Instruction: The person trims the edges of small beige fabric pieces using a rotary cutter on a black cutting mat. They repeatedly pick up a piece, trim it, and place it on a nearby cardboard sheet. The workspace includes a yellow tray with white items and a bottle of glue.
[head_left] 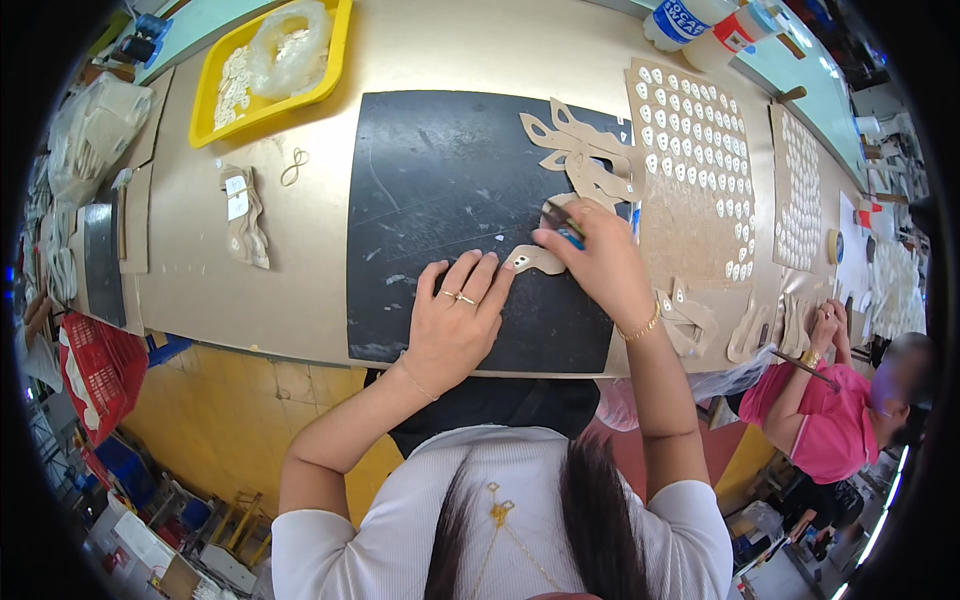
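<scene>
On the black mat's (440, 180) right edge, my left hand (455, 320) lies flat, fingers spread, pinning a tan cutout (535, 260); my right hand (600, 262) grips a blue-handled tool (565, 228).

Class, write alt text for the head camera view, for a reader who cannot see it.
Seen from above, a person's left hand presses a tan cardboard cut-out flat on a black cutting mat, while the right hand works on it with a small tool. A yellow tray and boards of small white pieces lie around; a co-worker in pink sits to the right.
</scene>
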